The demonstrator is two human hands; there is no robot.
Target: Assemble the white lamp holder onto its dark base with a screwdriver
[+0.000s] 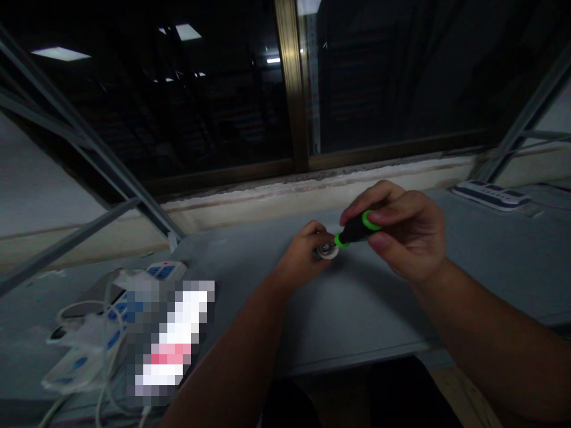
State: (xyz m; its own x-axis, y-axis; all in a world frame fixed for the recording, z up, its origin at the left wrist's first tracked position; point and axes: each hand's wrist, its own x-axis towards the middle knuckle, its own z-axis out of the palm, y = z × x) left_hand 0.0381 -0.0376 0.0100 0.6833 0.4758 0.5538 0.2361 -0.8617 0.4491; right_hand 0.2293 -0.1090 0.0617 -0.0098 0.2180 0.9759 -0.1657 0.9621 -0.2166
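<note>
My right hand (pixel 405 229) is closed around the handle of a black and green screwdriver (pixel 355 229). The screwdriver tilts down to the left, and its tip end meets a small round white part (pixel 329 252) with metal inside. My left hand (pixel 306 252) is wrapped around that white part and holds it just above the grey table (pixel 250 261). Most of the part is hidden by my fingers, so its exact kind cannot be made out.
On the left lie white power strips (pixel 74 365) with plugs and cables, beside a blurred-out bright-screened device (pixel 178 333). Another power strip (pixel 491 196) sits at the back right. Metal frame posts (pixel 111 160) slope at both sides, before a dark window (pixel 214 95).
</note>
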